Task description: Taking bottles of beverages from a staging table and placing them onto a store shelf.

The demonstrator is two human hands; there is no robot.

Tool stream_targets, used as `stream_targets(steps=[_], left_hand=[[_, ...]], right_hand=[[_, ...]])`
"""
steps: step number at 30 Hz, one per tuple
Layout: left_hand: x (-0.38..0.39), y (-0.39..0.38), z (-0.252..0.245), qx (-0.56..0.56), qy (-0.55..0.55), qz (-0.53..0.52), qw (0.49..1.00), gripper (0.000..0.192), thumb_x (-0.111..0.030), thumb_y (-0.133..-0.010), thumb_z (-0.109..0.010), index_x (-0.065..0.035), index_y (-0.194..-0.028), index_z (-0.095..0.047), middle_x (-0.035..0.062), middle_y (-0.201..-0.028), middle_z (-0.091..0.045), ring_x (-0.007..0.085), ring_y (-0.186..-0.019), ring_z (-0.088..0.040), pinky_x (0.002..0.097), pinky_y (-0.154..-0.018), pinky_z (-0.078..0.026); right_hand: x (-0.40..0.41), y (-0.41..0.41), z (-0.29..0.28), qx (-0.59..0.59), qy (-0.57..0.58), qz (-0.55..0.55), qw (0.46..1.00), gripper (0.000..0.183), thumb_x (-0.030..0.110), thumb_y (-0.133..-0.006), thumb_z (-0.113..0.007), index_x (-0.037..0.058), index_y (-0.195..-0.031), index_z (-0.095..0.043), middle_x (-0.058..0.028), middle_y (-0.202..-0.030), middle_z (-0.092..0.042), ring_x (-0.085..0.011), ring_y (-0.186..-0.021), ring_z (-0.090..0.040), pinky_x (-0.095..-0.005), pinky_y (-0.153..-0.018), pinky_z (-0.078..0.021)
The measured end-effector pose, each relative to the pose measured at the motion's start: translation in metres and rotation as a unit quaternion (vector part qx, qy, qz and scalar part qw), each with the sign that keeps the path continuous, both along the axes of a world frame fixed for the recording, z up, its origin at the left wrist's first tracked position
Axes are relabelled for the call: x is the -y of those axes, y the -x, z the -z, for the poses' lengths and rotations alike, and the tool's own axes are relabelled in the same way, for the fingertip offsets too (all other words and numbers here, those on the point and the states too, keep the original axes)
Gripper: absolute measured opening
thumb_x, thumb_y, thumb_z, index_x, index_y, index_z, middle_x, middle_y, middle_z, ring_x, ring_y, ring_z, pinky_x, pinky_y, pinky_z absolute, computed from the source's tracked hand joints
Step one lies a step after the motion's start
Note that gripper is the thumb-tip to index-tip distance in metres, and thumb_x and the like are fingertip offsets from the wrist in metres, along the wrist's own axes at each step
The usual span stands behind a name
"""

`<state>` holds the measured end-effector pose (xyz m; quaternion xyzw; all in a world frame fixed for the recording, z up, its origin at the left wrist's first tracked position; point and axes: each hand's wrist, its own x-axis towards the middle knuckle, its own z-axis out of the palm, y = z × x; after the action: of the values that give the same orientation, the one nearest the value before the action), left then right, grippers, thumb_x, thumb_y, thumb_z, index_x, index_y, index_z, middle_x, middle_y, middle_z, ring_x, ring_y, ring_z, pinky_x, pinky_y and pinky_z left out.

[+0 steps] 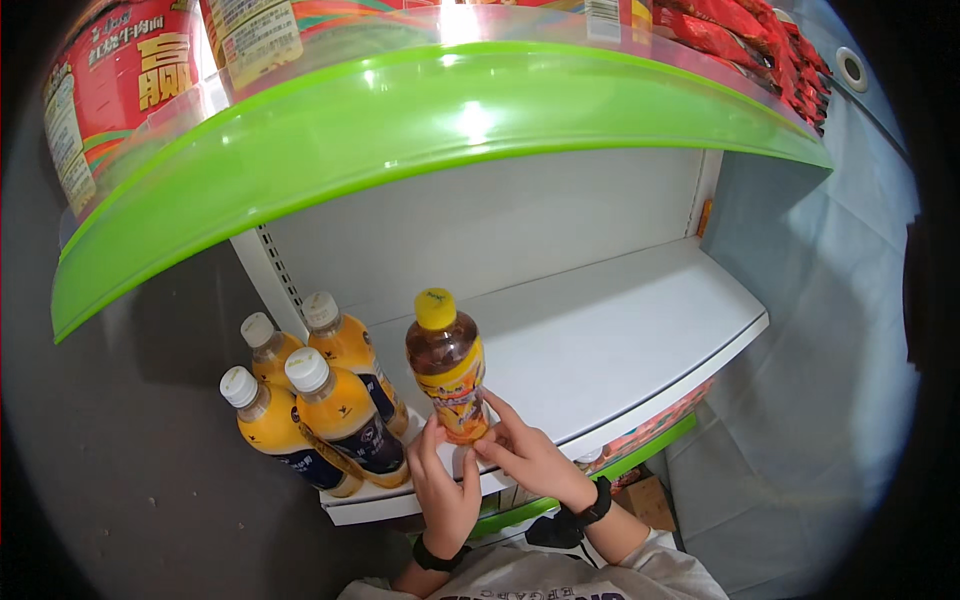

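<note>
A plastic drink bottle with a yellow cap [448,367] stands upright on the white metal shelf [600,337], near its front edge. My left hand [448,476] touches the lower left of this bottle, and my right hand [529,450] has its fingers at the lower right side; both hold its base between them. Just to the left, several orange drink bottles with white caps and dark labels [349,420] stand close together at the shelf's left end.
A green shelf front strip [465,105] curves overhead, with red instant noodle tubs [127,82] and red packets [742,45] above it. Below lies another shelf with a green edge [660,450]; a cardboard box [646,504] sits lower right. A grey-blue curtain [810,337] hangs at right.
</note>
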<state>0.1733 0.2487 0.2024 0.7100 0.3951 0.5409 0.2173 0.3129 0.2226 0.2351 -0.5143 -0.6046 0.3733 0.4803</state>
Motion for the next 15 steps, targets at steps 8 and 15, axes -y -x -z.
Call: stream_targets(steps=[8,15], left_hand=[[-0.001,0.002,0.004,0.000,-0.009,0.027,1.000,0.063,-0.001,-0.081,-0.052,0.0060,-0.140,-0.029,0.0285,-0.141,-0.035,0.0443,-0.131,-0.035,0.0481,-0.109,-0.028],[0.000,0.003,0.008,0.002,-0.034,0.004,0.999,0.063,0.001,-0.078,-0.053,0.0042,-0.138,-0.033,0.0256,-0.139,-0.039,0.0424,-0.129,-0.038,0.0479,-0.108,-0.029]], right_hand=[[-0.032,0.021,-0.002,0.104,-0.002,-0.023,0.994,0.075,0.016,-0.095,-0.050,0.0004,-0.150,-0.002,-0.0108,-0.094,-0.062,-0.0222,-0.080,-0.063,-0.0295,-0.077,-0.0484],[-0.015,0.018,0.005,-0.007,-0.033,-0.028,0.999,0.071,0.015,-0.092,-0.053,-0.0014,-0.148,-0.013,-0.0121,-0.093,-0.062,-0.0259,-0.082,-0.062,-0.0336,-0.073,-0.0481]])
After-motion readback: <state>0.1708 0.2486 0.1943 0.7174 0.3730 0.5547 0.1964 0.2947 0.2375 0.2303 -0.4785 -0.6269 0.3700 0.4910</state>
